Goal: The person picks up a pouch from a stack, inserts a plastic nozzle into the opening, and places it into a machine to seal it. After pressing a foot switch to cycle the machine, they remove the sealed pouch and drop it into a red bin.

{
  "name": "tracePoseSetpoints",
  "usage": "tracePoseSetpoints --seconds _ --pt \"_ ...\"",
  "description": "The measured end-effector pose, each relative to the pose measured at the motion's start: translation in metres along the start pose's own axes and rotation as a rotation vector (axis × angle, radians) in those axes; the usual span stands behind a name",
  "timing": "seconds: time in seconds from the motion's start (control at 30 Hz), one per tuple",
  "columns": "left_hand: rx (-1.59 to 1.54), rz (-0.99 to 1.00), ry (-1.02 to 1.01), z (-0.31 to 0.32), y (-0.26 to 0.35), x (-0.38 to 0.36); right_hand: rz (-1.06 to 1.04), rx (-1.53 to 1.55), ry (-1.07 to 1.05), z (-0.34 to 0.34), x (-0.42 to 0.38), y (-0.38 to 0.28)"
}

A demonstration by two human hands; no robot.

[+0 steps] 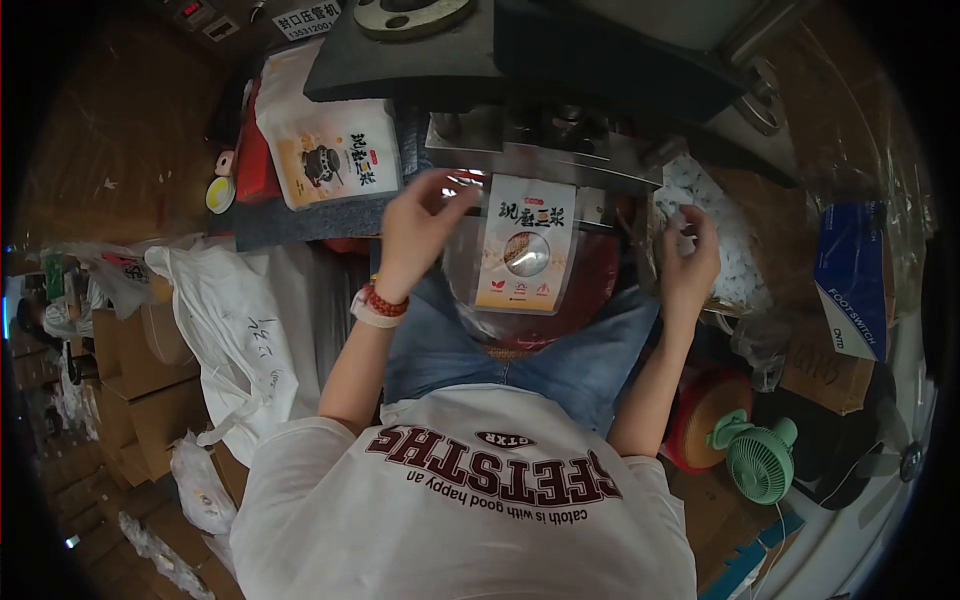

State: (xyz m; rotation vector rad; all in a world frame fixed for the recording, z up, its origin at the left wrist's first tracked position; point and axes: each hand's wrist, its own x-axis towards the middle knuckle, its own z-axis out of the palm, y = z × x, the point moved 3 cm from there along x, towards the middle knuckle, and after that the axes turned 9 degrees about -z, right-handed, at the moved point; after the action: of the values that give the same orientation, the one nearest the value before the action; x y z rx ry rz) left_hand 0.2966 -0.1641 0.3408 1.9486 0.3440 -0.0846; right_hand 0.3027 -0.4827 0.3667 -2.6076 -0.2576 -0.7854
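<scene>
A printed pouch with a round clear window lies upright under the metal plate of a press, above a reddish round surface. My left hand is beside the pouch's upper left edge, its fingers bent and blurred by motion; whether they touch the pouch cannot be made out. On the other side, my right hand has its fingers curled round a small whitish plastic piece, at the edge of a heap of similar white pieces.
A stack of printed pouches lies on a dark surface at the upper left. White sacks stand left of my legs. On the right are a blue foot-switch box, a green fan and a red-edged round stool.
</scene>
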Motion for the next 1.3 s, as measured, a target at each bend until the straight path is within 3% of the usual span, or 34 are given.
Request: tracePoseSetpoints --seconds 0.07,0.1,0.13,0.17,0.2,0.27,0.3,0.37,0.4,0.47,0.5,0.63,0.67,0.73,0.77,0.8,0.87,0.93,1.03,1.1,1.17,1.3 --pt "0.796 0.418 0.683 -0.036 0.006 -0.011 0.297 0.486 0.132 -0.006 -0.013 0.0" --pt "0.944 0.306 0.625 -0.048 -0.008 -0.012 0.299 0.488 0.13 -0.009 -0.017 -0.006" --pt "0.947 0.303 0.626 -0.06 -0.026 -0.015 0.369 0.818 0.167 -0.009 -0.023 -0.013" --pt "0.975 0.383 0.471 -0.065 -0.045 -0.019 0.434 1.149 0.203 -0.008 -0.026 -0.023" --pt "0.996 0.467 0.316 -0.065 -0.053 -0.022 0.43 1.151 0.208 -0.011 -0.023 -0.038" --pt "0.871 0.535 0.274 -0.064 -0.053 -0.036 0.338 1.486 0.164 -0.016 -0.019 -0.077" --pt "0.764 0.532 0.274 -0.065 -0.05 -0.043 0.342 1.486 0.163 -0.017 -0.023 -0.084" --pt "0.463 0.478 0.298 -0.064 -0.039 -0.051 0.054 1.329 -0.002 -0.018 -0.024 -0.102" --pt "0.462 0.481 0.303 -0.061 -0.032 -0.055 -0.097 1.204 0.019 -0.02 -0.021 -0.113" --pt "0.239 0.516 0.252 -0.055 -0.021 -0.062 -0.206 1.027 -0.005 -0.023 -0.018 -0.133" --pt "0.221 0.582 0.251 -0.049 -0.009 -0.069 -0.35 0.908 -0.004 -0.022 -0.014 -0.142" --pt "0.299 0.762 0.116 -0.033 0.031 -0.094 -0.526 0.922 -0.159 -0.011 -0.02 -0.148" --pt "0.297 0.766 0.118 -0.033 0.034 -0.096 -0.53 0.92 -0.156 -0.016 -0.018 -0.143" --pt "0.055 0.735 -0.114 -0.029 0.036 -0.097 -0.523 1.08 -0.194 -0.027 -0.013 -0.136" --pt "0.055 0.762 -0.067 -0.02 0.037 -0.095 -0.52 1.078 -0.195 -0.03 -0.011 -0.136" --pt "0.054 0.761 -0.07 -0.009 0.031 -0.09 -0.386 0.956 -0.184 -0.03 -0.008 -0.133" --pt "-0.012 0.215 -0.271 0.019 -0.001 -0.068 -0.231 0.759 -0.109 -0.027 -0.004 -0.121" --pt "-0.187 0.112 -0.264 0.042 -0.003 -0.049 0.003 0.837 -0.002 -0.027 -0.005 -0.092" --pt "-0.679 -0.238 -0.337 0.052 0.008 -0.032 0.146 0.501 0.134 -0.045 0.006 -0.055" --pt "-0.712 -0.234 -0.347 0.057 0.009 -0.017 0.097 0.349 0.12 -0.03 0.011 -0.022" --pt "-0.728 -0.243 -0.379 0.059 0.001 -0.005 -0.043 -0.168 -0.08 0.002 0.002 0.002" --pt "-0.702 -0.284 -0.396 0.056 -0.004 -0.007 0.107 -0.071 -0.186 0.009 -0.001 0.003"
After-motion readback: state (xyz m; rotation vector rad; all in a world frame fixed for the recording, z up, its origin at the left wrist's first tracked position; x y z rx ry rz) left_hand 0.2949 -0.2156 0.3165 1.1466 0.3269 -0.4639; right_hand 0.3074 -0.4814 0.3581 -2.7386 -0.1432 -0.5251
